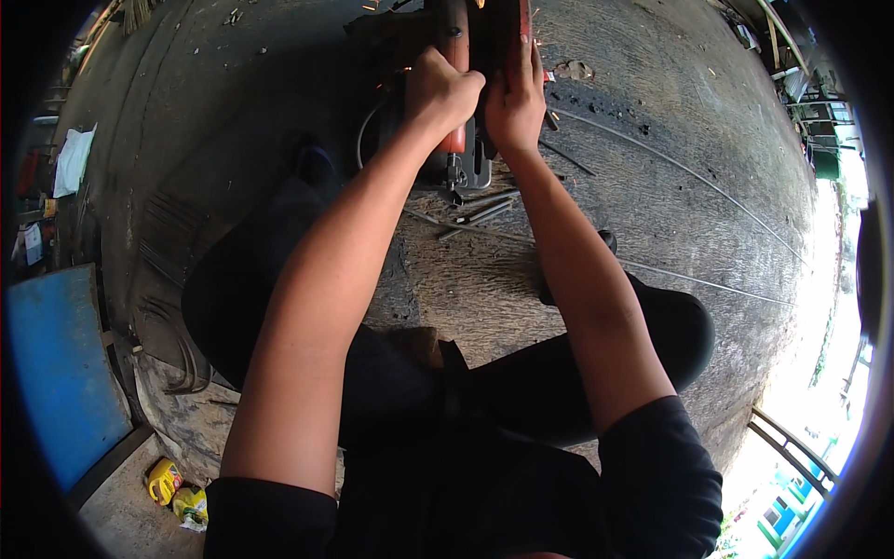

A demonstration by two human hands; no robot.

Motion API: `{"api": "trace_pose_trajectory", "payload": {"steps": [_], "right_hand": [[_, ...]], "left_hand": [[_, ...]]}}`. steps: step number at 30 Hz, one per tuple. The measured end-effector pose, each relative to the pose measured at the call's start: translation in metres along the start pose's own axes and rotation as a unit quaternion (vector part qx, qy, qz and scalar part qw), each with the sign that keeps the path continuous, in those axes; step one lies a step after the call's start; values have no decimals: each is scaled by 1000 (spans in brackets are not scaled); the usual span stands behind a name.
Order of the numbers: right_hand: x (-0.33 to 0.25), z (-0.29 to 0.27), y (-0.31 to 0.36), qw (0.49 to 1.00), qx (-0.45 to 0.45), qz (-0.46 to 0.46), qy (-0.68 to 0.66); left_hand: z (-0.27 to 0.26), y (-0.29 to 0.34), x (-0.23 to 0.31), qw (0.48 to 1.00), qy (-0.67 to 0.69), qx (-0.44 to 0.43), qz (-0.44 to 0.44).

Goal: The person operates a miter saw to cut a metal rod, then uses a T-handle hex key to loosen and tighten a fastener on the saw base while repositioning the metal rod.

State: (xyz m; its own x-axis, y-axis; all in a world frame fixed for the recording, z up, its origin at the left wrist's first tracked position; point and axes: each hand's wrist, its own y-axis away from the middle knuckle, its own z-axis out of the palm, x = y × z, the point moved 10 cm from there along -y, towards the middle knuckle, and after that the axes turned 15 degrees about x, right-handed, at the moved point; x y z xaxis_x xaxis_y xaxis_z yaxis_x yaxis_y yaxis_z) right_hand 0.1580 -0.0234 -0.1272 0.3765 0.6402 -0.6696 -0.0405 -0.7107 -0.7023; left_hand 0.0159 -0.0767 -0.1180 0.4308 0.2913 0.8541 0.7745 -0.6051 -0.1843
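At the top middle stands a cut-off saw with an orange-red handle (453, 140) and a metal base (482, 172). My left hand (441, 91) is wrapped round that handle, with the thumb lying across it. Just to the right, my right hand (515, 110) lies with its fingers stretched out along a dark red part (524, 23) of the machine, touching its side. Small orange sparks fly around the saw's top. The blade and whatever it meets are hidden behind the handle and the picture's upper edge. Several short metal rods (486, 212) lie below the base.
Long thin rods (689, 186) stretch across the rough ground to the right. My bent legs (652, 326) frame the work spot. Bent metal rods (177, 345) lie at left, near a blue panel (70, 363). Yellow packages (165, 482) sit at the lower left, and a railing (792, 447) at the right.
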Motion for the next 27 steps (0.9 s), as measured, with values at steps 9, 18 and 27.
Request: {"api": "trace_pose_trajectory", "payload": {"steps": [9,18,27], "right_hand": [[-2,-1,0,999,12,-31,16],[3,1,2,1000,2,6,-14],[-1,-1,1,1000,15,-14,-8]], "left_hand": [[3,-3,-3,1000,12,-1,10],[5,-3,-6,1000,4,-9,5],[6,-3,-7,1000,-7,-2,11]]}}
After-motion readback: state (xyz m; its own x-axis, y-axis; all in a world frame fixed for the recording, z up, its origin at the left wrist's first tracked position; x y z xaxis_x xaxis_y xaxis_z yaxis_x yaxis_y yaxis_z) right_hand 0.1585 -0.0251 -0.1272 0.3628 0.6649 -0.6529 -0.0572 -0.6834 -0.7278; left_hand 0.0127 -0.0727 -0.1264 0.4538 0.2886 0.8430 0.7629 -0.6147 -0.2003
